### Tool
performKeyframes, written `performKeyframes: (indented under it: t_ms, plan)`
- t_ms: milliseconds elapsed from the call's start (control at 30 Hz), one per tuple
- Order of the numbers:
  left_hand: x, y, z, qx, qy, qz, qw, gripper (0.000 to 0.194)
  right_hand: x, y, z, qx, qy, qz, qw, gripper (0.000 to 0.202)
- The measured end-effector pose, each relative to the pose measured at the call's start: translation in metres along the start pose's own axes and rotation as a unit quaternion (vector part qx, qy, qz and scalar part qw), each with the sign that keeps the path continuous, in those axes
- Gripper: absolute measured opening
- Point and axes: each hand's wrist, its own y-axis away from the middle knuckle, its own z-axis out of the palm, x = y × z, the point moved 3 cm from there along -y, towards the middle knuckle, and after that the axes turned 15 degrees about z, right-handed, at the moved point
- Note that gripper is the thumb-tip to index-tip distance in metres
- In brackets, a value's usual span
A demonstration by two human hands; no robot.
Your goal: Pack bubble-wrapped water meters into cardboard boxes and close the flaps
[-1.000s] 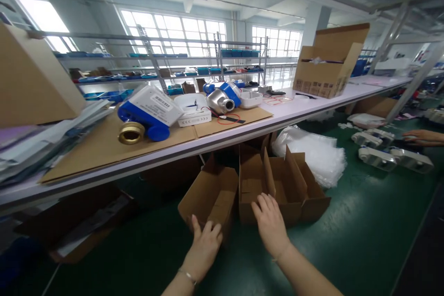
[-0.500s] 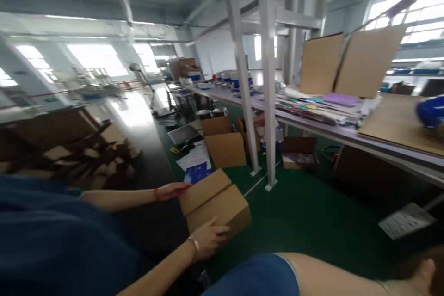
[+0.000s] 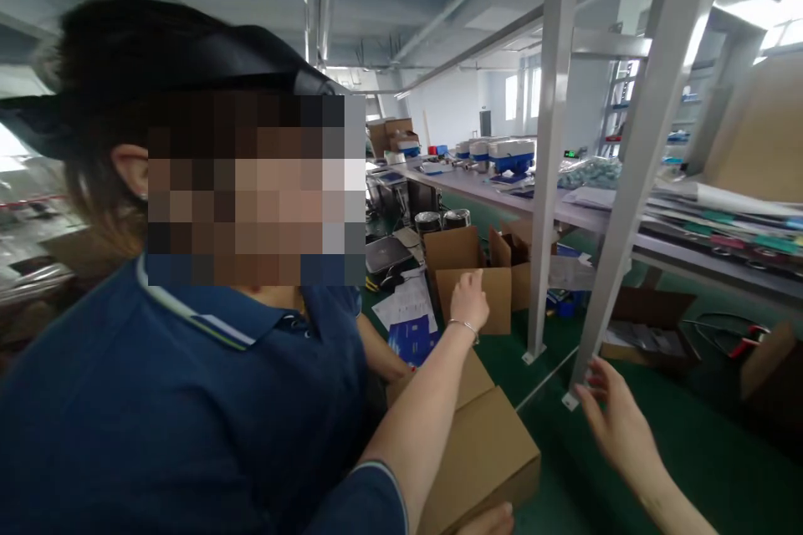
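Left hand (image 3: 469, 301): raised above the cardboard box (image 3: 489, 451), fingers loosely curled, gripping nothing.
Right hand (image 3: 618, 422): fingers spread and empty, low over the floor (image 3: 665, 435), near the foot of the slanted post (image 3: 633, 184).
Box position: closed, low between the person and the co-worker (image 3: 188, 401), just below the left forearm; neither of the person's hands touches it.
Other contact: fingertips (image 3: 486, 520) show at the box's lower edge; whose they are cannot be told.
Risk, support: with neither hand on the box, it may tip or slide if the co-worker lets go or shifts.
Risk, crowding: the co-worker is very close; a quick reach with the left arm could strike a shoulder or head.
Risk, right side: the spread right fingers could hit the post when swung back.
Risk, footing: loose papers (image 3: 411, 309) and open boxes (image 3: 470, 276) lie on the floor just beyond; a slip or trip is likely when stepping there.
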Motion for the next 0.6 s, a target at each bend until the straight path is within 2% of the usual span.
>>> performKeyframes:
  t_ms: [67,100,133,200,267,300,367,433,533,600]
  plan:
    - [-0.048,-0.017,-0.003,-0.01,-0.008,-0.014,1.0,0.041,-0.055,-0.065,0.049,-0.014,0.016,-0.127,0.992,0.056]
    - [-0.07,-0.023,-0.002,-0.015,-0.014,-0.022,1.0,0.04,-0.079,-0.099,0.074,-0.001,0.04,-0.175,0.984,0.059]
    - [-0.092,-0.027,-0.002,-0.02,-0.021,-0.029,0.999,0.041,-0.098,-0.132,0.096,0.007,0.061,-0.186,0.981,0.063]
    - [-0.13,-0.032,-0.004,-0.026,-0.034,-0.039,0.998,0.051,-0.123,-0.188,0.135,-0.008,0.087,-0.162,0.983,0.062]
    - [-0.162,-0.037,-0.014,-0.025,-0.049,-0.04,0.998,0.056,-0.135,-0.219,0.161,-0.036,0.091,-0.119,0.988,0.047]
    - [-0.175,-0.04,-0.023,-0.021,-0.055,-0.036,0.998,0.055,-0.138,-0.222,0.168,-0.048,0.089,-0.104,0.989,0.034]
    - [-0.196,-0.051,-0.045,-0.006,-0.066,-0.026,0.997,0.052,-0.145,-0.207,0.173,-0.057,0.086,-0.097,0.99,0.011]
    - [-0.212,-0.07,-0.07,0.006,-0.093,-0.016,0.996,0.049,-0.151,-0.166,0.163,-0.059,0.065,-0.11,0.99,0.004]
    - [-0.234,-0.109,-0.098,-0.006,-0.15,-0.006,0.989,0.04,-0.15,-0.08,0.123,-0.033,-0.044,-0.119,0.991,0.016]
    - [-0.244,-0.136,-0.102,-0.031,-0.16,-0.001,0.987,0.034,-0.133,-0.023,0.085,0.003,-0.085,-0.087,0.993,0.019]
